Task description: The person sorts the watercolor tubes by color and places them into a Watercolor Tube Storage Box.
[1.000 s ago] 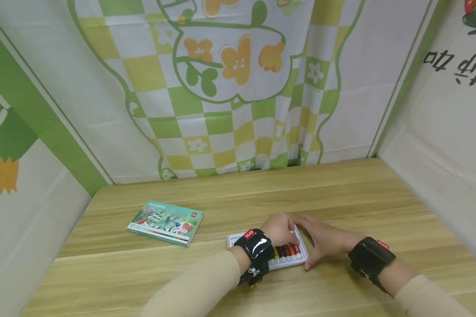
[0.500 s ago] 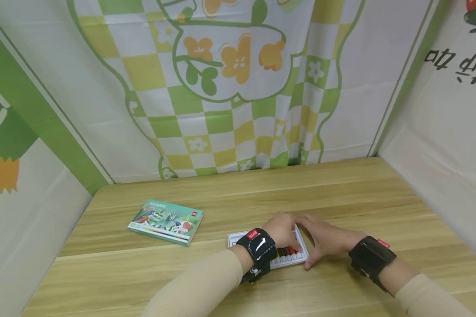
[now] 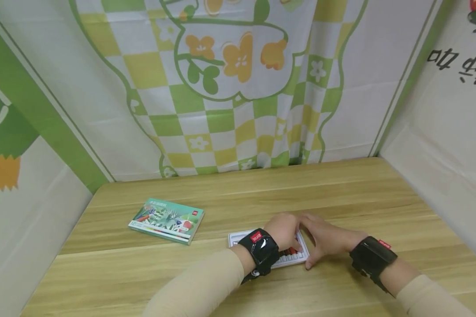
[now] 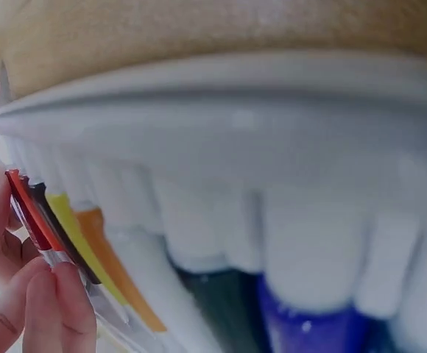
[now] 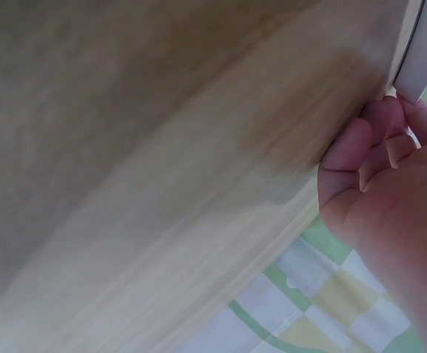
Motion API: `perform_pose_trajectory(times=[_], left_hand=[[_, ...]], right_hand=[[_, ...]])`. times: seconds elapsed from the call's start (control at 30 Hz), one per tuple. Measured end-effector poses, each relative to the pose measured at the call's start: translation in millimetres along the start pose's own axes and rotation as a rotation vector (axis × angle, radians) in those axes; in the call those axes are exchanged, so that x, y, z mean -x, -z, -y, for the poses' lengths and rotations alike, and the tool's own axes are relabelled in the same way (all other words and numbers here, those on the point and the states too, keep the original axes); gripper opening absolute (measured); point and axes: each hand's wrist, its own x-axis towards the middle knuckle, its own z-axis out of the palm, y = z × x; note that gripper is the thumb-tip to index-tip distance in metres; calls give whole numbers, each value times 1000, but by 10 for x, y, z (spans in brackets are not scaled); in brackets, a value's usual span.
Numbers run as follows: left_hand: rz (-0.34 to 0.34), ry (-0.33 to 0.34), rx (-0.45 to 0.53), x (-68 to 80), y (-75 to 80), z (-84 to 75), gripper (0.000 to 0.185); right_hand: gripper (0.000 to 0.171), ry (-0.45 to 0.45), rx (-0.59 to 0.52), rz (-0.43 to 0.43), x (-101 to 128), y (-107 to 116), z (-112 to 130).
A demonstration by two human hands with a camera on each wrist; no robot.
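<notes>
In the head view, a white tray (image 3: 235,238) of paint tubes lies on the table. My left hand (image 3: 282,230) reaches over its right end. In the left wrist view, the thumb and fingertips (image 4: 40,305) of that hand are at either end of a red paint tube (image 4: 28,209) in its slot. Black, yellow (image 4: 81,246), orange, green and blue tubes lie along the row. My right hand (image 3: 327,237) grips the tray's right end, thumb at the near corner and fingers at the far one. Its other fingers (image 5: 350,147) curl close to the tabletop in the right wrist view.
A teal illustrated box (image 3: 166,220) lies to the left of the tray on the wooden table (image 3: 115,273). A checked green and yellow cloth (image 3: 230,132) hangs behind the table. White printed panels (image 3: 440,145) stand at both sides.
My left hand has shifted slightly right along the tray, its fingers now closer to the right hand's. The right hand keeps its hold on the tray's end.
</notes>
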Motion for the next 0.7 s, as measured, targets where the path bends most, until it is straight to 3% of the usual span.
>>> perform_pose_trajectory(times=[0.27, 0.47, 0.6, 0.7], left_hand=[[29, -25, -28, -7, -20, -9, 33], [71, -32, 9, -26, -12, 7, 28], [97, -44, 81, -36, 14, 137, 22], [82, -29, 122, -5, 76, 263, 29]], right_hand=[[112, -44, -10, 15, 10, 2, 0], [110, -39, 14, 19, 34, 23, 19], [111, -33, 18, 20, 27, 22, 28], [112, -37, 20, 23, 19, 23, 36]])
